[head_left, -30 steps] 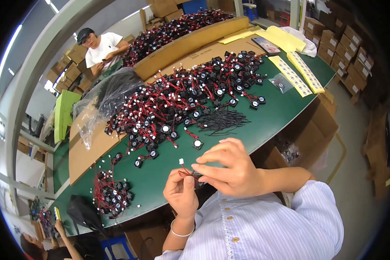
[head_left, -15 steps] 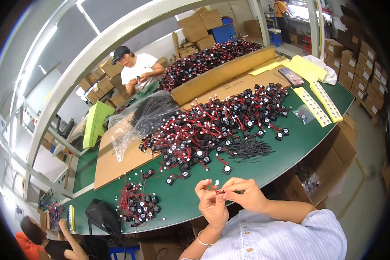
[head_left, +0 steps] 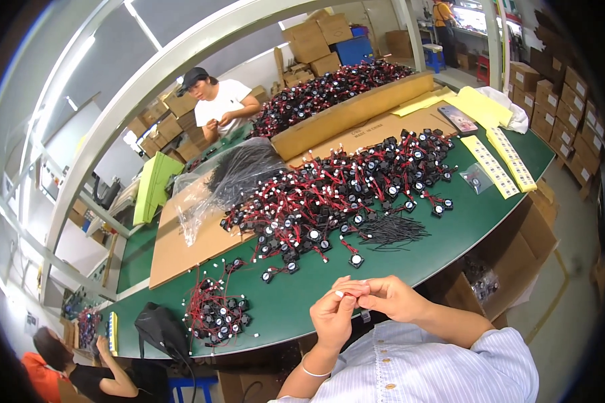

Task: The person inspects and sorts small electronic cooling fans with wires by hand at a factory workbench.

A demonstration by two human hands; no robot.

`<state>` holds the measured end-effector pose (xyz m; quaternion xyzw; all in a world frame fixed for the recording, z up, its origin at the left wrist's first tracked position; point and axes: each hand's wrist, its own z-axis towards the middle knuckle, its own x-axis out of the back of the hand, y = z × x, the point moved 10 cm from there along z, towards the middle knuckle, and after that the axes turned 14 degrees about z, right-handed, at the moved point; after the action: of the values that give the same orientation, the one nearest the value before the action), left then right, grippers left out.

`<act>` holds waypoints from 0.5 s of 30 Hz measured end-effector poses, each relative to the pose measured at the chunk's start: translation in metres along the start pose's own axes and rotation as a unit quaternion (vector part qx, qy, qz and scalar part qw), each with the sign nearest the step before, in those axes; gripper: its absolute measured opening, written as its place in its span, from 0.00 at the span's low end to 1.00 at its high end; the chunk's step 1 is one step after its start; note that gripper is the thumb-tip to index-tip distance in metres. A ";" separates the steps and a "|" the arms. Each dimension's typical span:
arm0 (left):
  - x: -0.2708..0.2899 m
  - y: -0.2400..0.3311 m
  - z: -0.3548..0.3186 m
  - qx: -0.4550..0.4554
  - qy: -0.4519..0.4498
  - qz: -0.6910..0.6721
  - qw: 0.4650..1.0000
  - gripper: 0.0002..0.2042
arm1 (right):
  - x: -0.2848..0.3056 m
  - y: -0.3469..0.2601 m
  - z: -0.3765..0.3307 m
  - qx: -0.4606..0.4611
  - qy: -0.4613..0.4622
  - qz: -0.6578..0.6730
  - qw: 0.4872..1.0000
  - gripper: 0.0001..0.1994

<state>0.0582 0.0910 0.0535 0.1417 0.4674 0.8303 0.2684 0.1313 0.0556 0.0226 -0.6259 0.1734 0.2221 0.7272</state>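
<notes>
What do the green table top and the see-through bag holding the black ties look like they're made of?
Table top: probably a matte rubber or vinyl mat, since it looks evenly green with little glare. Bag: thin clear plastic film, crinkled with shiny creases, and the black ties show through it.

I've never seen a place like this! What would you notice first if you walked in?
Probably the big heap of small black fans with red wires, spread across the middle of the green table. Close to the camera, the left hand and right hand meet, fingertips pinched together on something too small to make out. At the far side, a person in a white shirt works in front of stacked cardboard boxes.
</notes>
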 end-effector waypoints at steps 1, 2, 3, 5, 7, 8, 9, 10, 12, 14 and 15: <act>0.005 0.013 -0.003 -0.036 0.040 0.091 0.994 0.05 | -0.003 -0.003 0.002 0.022 -0.014 -0.050 0.998 0.09; 0.009 0.023 -0.007 -0.069 0.081 0.184 0.977 0.06 | -0.007 -0.004 0.000 0.015 -0.027 -0.048 0.998 0.09; 0.009 0.017 -0.008 -0.046 0.068 0.171 0.982 0.07 | -0.009 -0.023 -0.001 0.092 0.002 -0.183 0.979 0.08; -0.001 0.017 0.001 -0.045 0.029 0.153 0.987 0.05 | -0.009 -0.040 -0.007 0.154 0.055 -0.281 0.946 0.08; -0.004 0.012 -0.001 -0.067 0.022 0.138 0.988 0.06 | 0.001 -0.032 -0.010 0.132 0.087 -0.232 0.960 0.07; -0.003 0.020 -0.004 -0.085 0.038 0.120 0.988 0.06 | 0.000 -0.029 -0.014 0.133 0.095 -0.210 0.964 0.07; -0.002 0.020 -0.004 -0.079 0.049 0.101 0.991 0.06 | -0.003 -0.030 -0.015 0.159 0.085 -0.254 0.950 0.06; -0.006 0.014 -0.003 -0.050 0.042 0.066 0.996 0.07 | -0.007 -0.038 -0.018 0.193 0.087 -0.301 0.930 0.06; -0.004 0.007 -0.004 -0.028 0.057 0.006 0.998 0.08 | -0.017 -0.036 -0.015 0.193 0.063 -0.343 0.917 0.08; 0.000 -0.001 -0.005 -0.013 0.069 -0.010 0.998 0.09 | -0.023 -0.044 -0.015 0.249 0.103 -0.347 0.898 0.07; 0.000 -0.006 -0.006 0.001 0.070 -0.032 0.997 0.09 | -0.020 -0.039 -0.012 0.213 0.106 -0.321 0.917 0.07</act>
<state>0.0567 0.0892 0.0454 0.0683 0.4900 0.8289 0.2610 0.1358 0.0367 0.0640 -0.4980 0.0827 -0.1330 0.8529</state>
